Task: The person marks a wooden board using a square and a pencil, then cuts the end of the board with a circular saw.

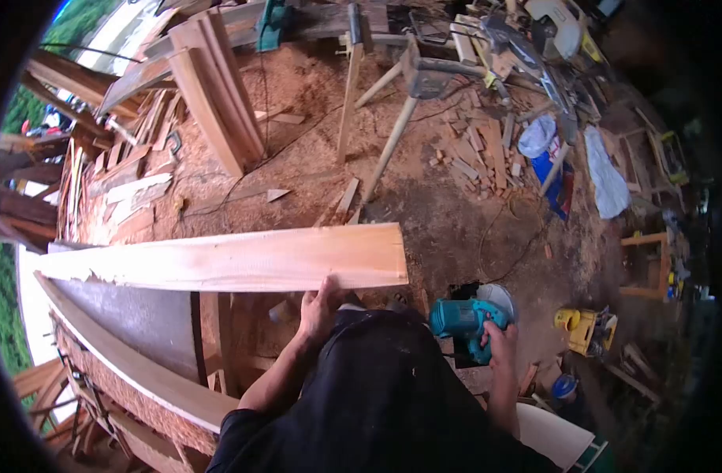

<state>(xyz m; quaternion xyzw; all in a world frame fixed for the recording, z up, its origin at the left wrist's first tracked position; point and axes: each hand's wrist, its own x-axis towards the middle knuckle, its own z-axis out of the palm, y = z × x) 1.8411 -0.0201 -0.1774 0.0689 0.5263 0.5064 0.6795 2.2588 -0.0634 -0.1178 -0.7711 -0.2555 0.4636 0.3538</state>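
Note:
A long pale wooden board (243, 258) lies across the view, its left part over a dark panel (140, 315) and its right end sticking out. My left hand (318, 309) grips the board's near edge close to that right end, thumb on top and the other fingers mostly hidden underneath. In my right hand (499, 340) is the handle of a teal circular saw (458, 318), held low at my right side. The saw's round grey guard faces away from me, apart from the board.
Curved timber (132, 355) runs along the left. Beyond the board stand upright planks (219, 94) and a wooden stool (426, 72). Wood scraps (487, 154), cords and sawdust cover the ground. A yellow power tool (588, 329) sits at the right.

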